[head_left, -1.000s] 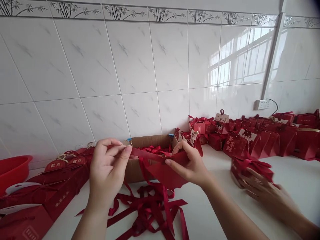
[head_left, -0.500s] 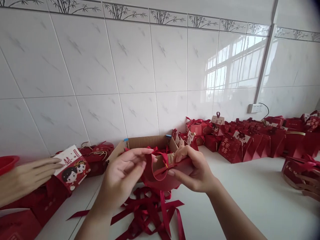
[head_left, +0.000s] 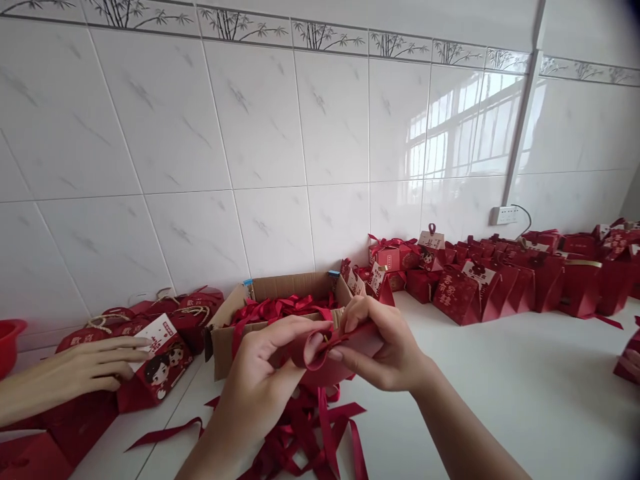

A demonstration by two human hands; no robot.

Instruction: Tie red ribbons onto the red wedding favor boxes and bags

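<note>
Between my two hands is a red paper gift box point(head_left: 323, 377), its top folded inward and a dark red ribbon at the opening. My left hand point(head_left: 260, 373) holds the curled left side, thumb and fingers pressing it together. At the right, my right hand point(head_left: 387, 343) pinches the upper edge between thumb and bent fingers. Below the box, a heap of loose red ribbons point(head_left: 300, 433) lies on the white table. Behind my hands stands an open cardboard box point(head_left: 223, 350) holding more ribbons point(head_left: 285, 308).
At the left, another person's hand point(head_left: 85, 367) touches a red box with cartoon figures point(head_left: 173, 367). Red boxes with cord handles point(head_left: 200, 307) stand behind it. Rows of finished-looking red boxes point(head_left: 460, 293) line the wall at the right. A red basin point(head_left: 9, 343) sits at the far left edge.
My left hand has moved right and the box's side is folded tighter, its opening narrower. The other person's hand and the cartoon box have come lower. The view has shifted slightly.
</note>
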